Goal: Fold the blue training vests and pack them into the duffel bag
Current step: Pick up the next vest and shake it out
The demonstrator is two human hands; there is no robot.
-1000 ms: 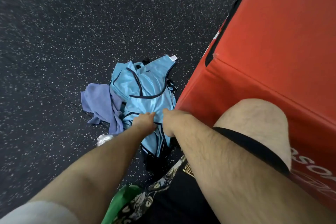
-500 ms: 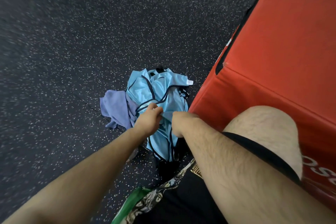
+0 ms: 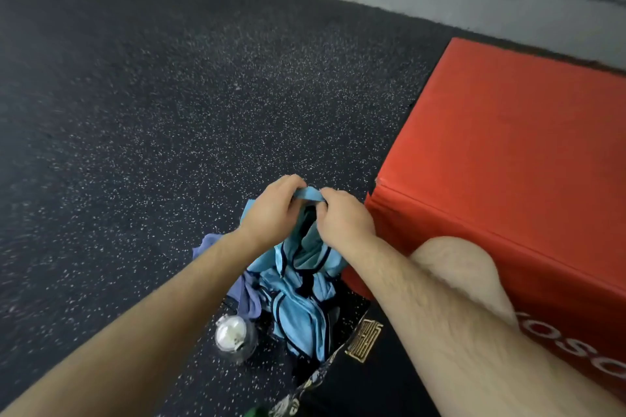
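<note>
The shiny light-blue training vest with dark piping (image 3: 299, 264) hangs by its shoulder strap. The strap is pinched between the curled fingers of the left hand (image 3: 271, 210) and the right hand (image 3: 342, 218), above a heap of similar vests (image 3: 298, 318). This looks like picking one out for folding (no duffel bag identifiable). Next, the fingers must part to spread it. A red padded box (image 3: 508, 162) stands right of them.

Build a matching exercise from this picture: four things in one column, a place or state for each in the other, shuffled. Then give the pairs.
Things
1. blue vest
2. purple cloth
3. red box
4. clear container

Places or states
A. crumpled against the blue pile's left edge
B. strap pinched between left hand and right hand
C. on the right, beside the knee
D. on the floor, white lid showing

Pairs: 1-B, 2-A, 3-C, 4-D
</note>
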